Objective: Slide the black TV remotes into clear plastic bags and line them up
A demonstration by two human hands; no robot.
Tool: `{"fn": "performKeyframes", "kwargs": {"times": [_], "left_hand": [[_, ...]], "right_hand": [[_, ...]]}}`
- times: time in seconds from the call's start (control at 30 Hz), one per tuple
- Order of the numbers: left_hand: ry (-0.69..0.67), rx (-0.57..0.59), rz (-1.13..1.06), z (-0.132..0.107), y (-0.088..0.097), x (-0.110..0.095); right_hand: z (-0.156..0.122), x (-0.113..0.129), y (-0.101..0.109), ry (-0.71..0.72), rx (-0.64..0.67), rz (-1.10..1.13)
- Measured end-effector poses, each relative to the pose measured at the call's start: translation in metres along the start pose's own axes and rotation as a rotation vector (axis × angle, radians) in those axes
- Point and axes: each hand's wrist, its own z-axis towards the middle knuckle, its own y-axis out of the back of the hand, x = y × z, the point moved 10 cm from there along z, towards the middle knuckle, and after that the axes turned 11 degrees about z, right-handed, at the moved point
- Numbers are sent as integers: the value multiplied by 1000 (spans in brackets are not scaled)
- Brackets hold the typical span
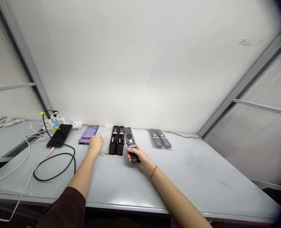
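Fingers (130, 151) of the right hand (138, 156) wrap a black remote control (130, 139) at centre, while the left hand (95, 143) bunches against a clear plastic sleeve (106, 139), grip unclear, beside two black remotes (116, 140) aligned together.

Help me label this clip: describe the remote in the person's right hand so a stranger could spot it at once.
On the grey table against the white wall, the right hand grips a black remote, just right of a side-by-side black pair. Only it is in a hand, its buttons and round pad showing, unlike the plastic-wrapped pair farther right.
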Motion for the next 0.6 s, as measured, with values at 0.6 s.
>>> {"fn": "performKeyframes", "kwargs": {"times": [0.6], "left_hand": [[82,-17,-147,-9,6,4]], "right_hand": [[0,-3,1,-20,11,-9]]}}
